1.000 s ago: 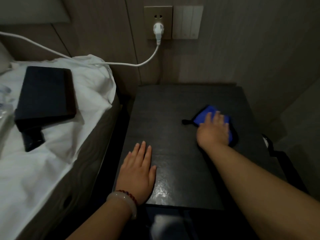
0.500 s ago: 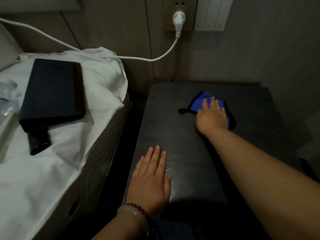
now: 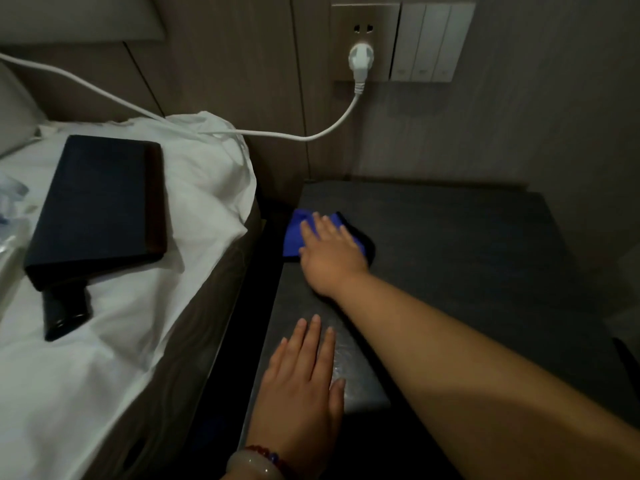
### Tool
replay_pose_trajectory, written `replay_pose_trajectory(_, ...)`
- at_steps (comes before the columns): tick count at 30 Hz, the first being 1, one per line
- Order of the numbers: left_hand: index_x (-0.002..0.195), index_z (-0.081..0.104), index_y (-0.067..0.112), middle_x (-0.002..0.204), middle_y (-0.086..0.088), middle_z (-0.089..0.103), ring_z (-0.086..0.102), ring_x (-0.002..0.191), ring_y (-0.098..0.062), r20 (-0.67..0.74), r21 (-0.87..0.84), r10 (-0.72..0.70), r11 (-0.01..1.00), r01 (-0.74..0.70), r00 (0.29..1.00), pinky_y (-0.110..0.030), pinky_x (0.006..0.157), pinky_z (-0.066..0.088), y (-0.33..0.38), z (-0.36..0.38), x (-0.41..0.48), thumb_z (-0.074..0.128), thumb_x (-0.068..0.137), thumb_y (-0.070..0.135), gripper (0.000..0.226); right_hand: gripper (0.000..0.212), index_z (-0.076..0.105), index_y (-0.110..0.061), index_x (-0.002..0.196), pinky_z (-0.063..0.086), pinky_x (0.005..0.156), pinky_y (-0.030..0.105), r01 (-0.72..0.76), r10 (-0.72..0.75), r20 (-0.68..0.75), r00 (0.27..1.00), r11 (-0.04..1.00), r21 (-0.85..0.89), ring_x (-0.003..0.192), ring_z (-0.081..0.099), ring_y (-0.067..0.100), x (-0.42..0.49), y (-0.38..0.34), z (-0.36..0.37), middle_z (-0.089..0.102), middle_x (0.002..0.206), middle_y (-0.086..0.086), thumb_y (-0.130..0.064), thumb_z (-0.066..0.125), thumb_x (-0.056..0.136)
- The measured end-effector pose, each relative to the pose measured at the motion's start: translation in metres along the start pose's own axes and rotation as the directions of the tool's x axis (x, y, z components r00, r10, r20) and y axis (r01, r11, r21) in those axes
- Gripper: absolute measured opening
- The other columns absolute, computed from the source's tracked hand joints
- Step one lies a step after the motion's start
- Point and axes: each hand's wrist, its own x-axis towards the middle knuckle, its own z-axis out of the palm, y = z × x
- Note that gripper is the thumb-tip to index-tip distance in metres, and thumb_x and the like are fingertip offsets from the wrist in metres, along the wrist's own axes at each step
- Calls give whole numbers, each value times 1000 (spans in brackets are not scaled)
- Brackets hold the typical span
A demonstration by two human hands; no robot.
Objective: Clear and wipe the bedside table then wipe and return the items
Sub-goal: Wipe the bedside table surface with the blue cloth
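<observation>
The dark bedside table (image 3: 467, 244) stands against the wall with nothing on it but a blue cloth (image 3: 297, 233) near its back left corner. My right hand (image 3: 329, 251) presses flat on that cloth, fingers straight. My left hand (image 3: 304, 382) rests flat on the table's front left part, which looks wet and shiny beside it. On the white bed sheet (image 3: 114, 341) to the left lie a dark flat box (image 3: 100, 206) and a small black bottle (image 3: 65, 313) partly tucked under it.
A white cable (image 3: 311, 136) runs from a plug (image 3: 360, 62) in the wall socket across to the bed. Light switches (image 3: 433, 39) sit beside the socket. Clear plastic (image 3: 10, 202) shows at the left edge.
My right hand has slid the blue cloth leftward across the table, from the middle right to the back left corner. My left hand stays flat near the front edge.
</observation>
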Motion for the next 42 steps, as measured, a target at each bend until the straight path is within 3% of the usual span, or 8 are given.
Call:
replay_pose_trajectory(7, 139, 49, 10, 149, -11, 45, 35, 139, -25, -22, 4, -6, 1000, 6, 1000, -41, 104, 28, -1, 2, 0, 43, 85, 45, 65, 58, 2, -17, 154, -3, 120, 38, -387, 386, -32, 922, 922, -32, 149, -5, 21, 32, 72, -23, -8, 162, 5, -36, 19, 102)
replay_pose_trajectory(17, 135, 56, 13, 144, -10, 51, 36, 135, -22, -72, -24, -11, 1000, 10, 997, -37, 106, 27, -2, 8, 2, 47, 78, 45, 67, 60, 4, -23, 154, -4, 118, 36, 58, -56, 57, 997, 998, -35, 149, -5, 17, 71, -15, -8, -6, 163, -1, -39, 24, 101)
replay_pose_trajectory(19, 135, 57, 12, 145, -10, 50, 36, 136, -22, -65, -24, -14, 1000, 13, 998, -37, 106, 28, -2, 7, 1, 47, 78, 45, 66, 60, 4, -23, 155, -2, 119, 37, 35, -34, 37, 999, 999, -26, 149, -3, 17, 71, 7, -15, -5, 163, 1, -41, 23, 101)
replay_pose_trajectory(26, 140, 50, 13, 150, -10, 44, 36, 140, -23, -22, -26, -15, 1000, 14, 1000, -40, 105, 28, 0, 1, -1, 44, 85, 46, 65, 59, 4, -22, 154, -1, 120, 38, -355, 354, -37, 934, 934, -30, 149, -2, 21, 41, 97, -33, -5, 163, 2, -37, 22, 100)
replay_pose_trajectory(32, 136, 54, 10, 146, -11, 49, 33, 137, -21, -61, -50, -19, 999, 16, 998, -39, 104, 29, 0, 1, 1, 45, 83, 42, 63, 58, 11, -23, 154, 0, 119, 39, 8, -9, -51, 999, 999, -36, 149, 1, 21, -6, -1, 1, -1, 163, -2, -38, 26, 101)
replay_pose_trajectory(35, 136, 55, 9, 143, -11, 51, 35, 136, -22, -48, -74, -21, 997, 17, 999, -39, 106, 28, 1, 0, -1, 45, 83, 40, 62, 57, 10, -26, 154, -4, 118, 36, 90, -90, -26, 996, 996, -12, 149, 0, 17, -34, -15, 9, -1, 163, -5, -40, 27, 101)
replay_pose_trajectory(38, 136, 55, 8, 144, -11, 50, 44, 135, -26, -45, -112, -17, 994, 12, 999, -41, 108, 28, 3, -3, -5, 45, 86, 37, 59, 57, 9, -25, 154, -3, 118, 35, 27, -27, -33, 999, 1000, -8, 149, 0, 15, -47, 13, 0, -1, 163, -3, -39, 25, 102)
replay_pose_trajectory(42, 134, 56, 10, 144, -7, 51, 45, 135, -25, -39, -216, -28, 976, 19, 999, -36, 115, 30, -1, -15, -11, 45, 89, 37, 54, 57, 8, -23, 154, -1, 119, 36, -233, 231, -61, 971, 972, -28, 149, -1, 17, -65, 58, -8, -3, 163, -1, -39, 22, 102)
